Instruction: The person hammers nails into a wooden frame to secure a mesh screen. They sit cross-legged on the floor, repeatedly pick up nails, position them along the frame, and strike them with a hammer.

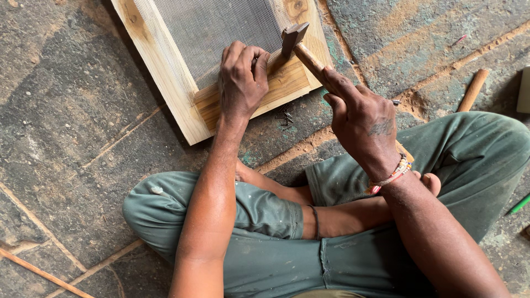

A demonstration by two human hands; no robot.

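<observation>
Wooden frame [171,83] with wire mesh [215,27], flat on stone floor [66,110]. Left hand [241,80] pressed on its lower rail, fingers curled. Right hand [361,124] grasping hammer [301,47], head above the rail. Loose nails [285,118] just beside the frame.

I am looking down into a rough carpentry workshop, worked at floor level: the stone floor [72,110] is stained and streaked with sawdust, a pale wooden frame [171,83] stretched with wire mesh [221,27] lies on it, loose small nails [284,118] sit beside the frame, and a hammer [301,47] and a wooden handle [472,91] show woodworking going on
</observation>
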